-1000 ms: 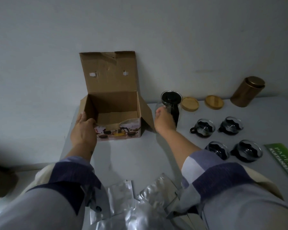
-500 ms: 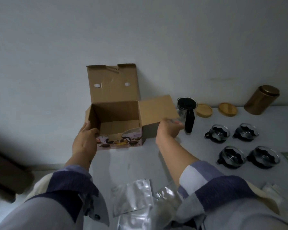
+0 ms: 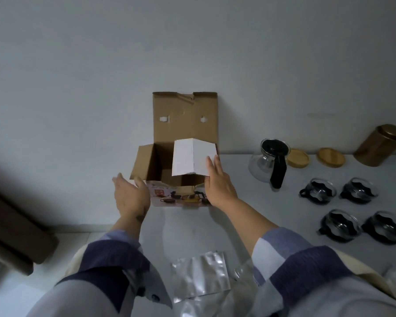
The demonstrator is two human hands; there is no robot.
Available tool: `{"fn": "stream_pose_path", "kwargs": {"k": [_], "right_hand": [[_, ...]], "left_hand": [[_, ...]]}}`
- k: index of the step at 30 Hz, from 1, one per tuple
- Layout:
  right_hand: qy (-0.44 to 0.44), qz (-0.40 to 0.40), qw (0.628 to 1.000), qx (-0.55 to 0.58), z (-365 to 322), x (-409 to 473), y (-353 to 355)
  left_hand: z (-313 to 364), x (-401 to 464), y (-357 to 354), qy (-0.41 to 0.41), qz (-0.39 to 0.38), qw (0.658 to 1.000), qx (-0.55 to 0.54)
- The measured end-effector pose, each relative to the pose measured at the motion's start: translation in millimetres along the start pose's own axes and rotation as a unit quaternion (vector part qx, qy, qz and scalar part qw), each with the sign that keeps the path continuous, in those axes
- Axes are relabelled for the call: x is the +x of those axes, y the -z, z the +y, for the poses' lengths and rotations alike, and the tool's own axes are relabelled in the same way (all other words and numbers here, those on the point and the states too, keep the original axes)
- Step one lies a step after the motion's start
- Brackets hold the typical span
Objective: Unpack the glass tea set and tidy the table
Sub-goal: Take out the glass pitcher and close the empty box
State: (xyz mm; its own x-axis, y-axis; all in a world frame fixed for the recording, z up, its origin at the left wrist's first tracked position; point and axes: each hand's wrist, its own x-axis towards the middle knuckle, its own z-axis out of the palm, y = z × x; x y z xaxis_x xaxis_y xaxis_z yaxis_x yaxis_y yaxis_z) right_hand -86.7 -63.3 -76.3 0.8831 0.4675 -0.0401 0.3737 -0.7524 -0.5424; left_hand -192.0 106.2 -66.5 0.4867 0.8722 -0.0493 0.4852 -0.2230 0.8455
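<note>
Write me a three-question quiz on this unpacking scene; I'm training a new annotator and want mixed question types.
1. True or false: the right hand presses the box's white side flap inward.
2. How many glass cups stand right of the cardboard box?
3. Multiple choice: the glass teapot is A) inside the box, B) on the table beside the box, C) in the left hand.

Key: 1 true; 2 four; 3 B.

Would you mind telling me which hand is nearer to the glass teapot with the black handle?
Right. The right hand rests against the cardboard box's side flap, left of the teapot; the left hand is beyond the box.
</note>
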Motion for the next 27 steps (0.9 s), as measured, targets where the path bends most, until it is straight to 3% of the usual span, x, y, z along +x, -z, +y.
{"fn": "stream_pose_path", "kwargs": {"k": [2,6,9,12,15,19,24,27], "right_hand": [[-0.007,0.019,1.000,0.000,-3.1,-2.7,-0.1],[-0.011,0.064,0.998,-0.014,-2.9,-5.4,-4.3],[-0.017,0.090,0.996,-0.019,-2.9,-4.7,-8.9],[-0.030,0.111,0.993,-0.020,-2.4,-2.3,-14.0],[-0.045,0.146,0.988,0.007,-5.7,5.0,-17.8],[-0.119,0.172,0.974,0.090,-24.5,52.0,-2.5],[-0.184,0.099,0.919,0.333,-35.2,115.2,31.4],[-0.185,0.121,0.920,0.323,-37.6,134.1,46.5]], "left_hand": [[5.0,4.9,-0.4,0.058,-0.024,0.996,-0.065],[13.2,6.1,-2.7,-0.132,0.003,0.989,-0.068],[12.4,9.3,-10.4,-0.209,-0.054,0.977,0.008],[5.5,17.5,-18.6,-0.219,-0.163,0.952,0.140],[-4.2,21.5,-23.7,-0.229,-0.189,0.932,0.210],[-9.0,20.2,-29.4,-0.234,-0.156,0.939,0.200],[-12.9,23.7,-34.1,-0.245,-0.151,0.934,0.210],[-14.3,27.6,-34.3,-0.248,-0.151,0.932,0.218]]}}
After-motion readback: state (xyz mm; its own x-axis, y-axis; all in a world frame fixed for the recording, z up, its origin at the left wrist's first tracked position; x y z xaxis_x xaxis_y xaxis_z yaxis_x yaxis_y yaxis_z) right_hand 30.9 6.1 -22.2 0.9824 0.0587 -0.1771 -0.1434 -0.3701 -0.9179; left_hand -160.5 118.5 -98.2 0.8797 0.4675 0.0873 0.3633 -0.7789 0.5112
